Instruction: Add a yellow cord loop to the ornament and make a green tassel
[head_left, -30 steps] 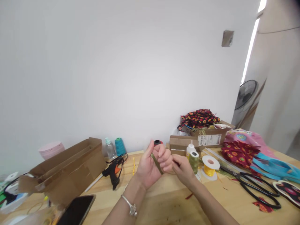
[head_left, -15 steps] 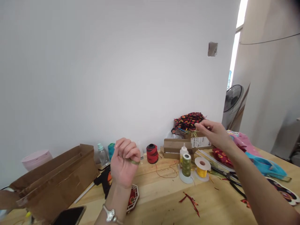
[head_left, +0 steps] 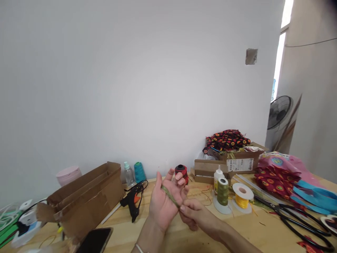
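Observation:
My left hand is raised with its palm up, fingers apart and slightly curled. A bundle of olive-green thread runs across that palm, from beside the thumb to its lower edge. My right hand pinches at the lower end of this thread, close against the left palm. To the right stands a spool of similar green thread, upright on a white base. Behind the left fingers is a red thread spool, partly covered by them.
A long cardboard box, a black phone and a glue gun lie left. Right are a yellow ribbon spool, a white glue bottle, black scissors, patterned red fabric and blue straps.
My right hand has come down and left from high on the right to my left palm. The left hand has opened from a loose curl, and the view has shifted left.

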Demonstrator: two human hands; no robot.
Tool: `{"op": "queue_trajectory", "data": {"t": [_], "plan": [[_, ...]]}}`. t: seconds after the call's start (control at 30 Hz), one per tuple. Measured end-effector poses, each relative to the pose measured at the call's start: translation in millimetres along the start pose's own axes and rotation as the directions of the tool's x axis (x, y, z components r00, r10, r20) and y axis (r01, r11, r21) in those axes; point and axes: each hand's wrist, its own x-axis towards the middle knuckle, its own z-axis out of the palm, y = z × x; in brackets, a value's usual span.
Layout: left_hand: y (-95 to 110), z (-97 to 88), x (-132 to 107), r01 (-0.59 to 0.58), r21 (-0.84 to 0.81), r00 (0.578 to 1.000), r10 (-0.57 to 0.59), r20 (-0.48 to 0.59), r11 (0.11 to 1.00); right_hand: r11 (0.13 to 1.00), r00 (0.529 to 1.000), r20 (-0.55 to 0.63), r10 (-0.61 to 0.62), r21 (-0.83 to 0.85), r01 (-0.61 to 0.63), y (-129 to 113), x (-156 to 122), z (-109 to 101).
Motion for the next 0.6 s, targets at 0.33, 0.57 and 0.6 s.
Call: {"op": "queue_trajectory", "data": {"t": [0.33,0.57,0.6], "plan": [[-11.5,-69.9,5.6,0.086,0.115,0.978,-0.062,-0.198,0.990,0.463,0.965,0.110,-0.238,-0.860,0.213,-15.1,-20.3,-6.5],[-43.6,-55.7,-16.0,0.445,0.268,0.896,-0.417,-0.156,0.855,0.378,0.947,0.149,-0.285,-0.890,0.253,-35.7,-0.4,-32.0],[-45.5,-52.9,-18.9,0.483,0.278,0.876,-0.465,-0.131,0.831,0.422,0.949,0.134,-0.285,-0.872,0.249,-37.1,2.0,-36.4]]}}
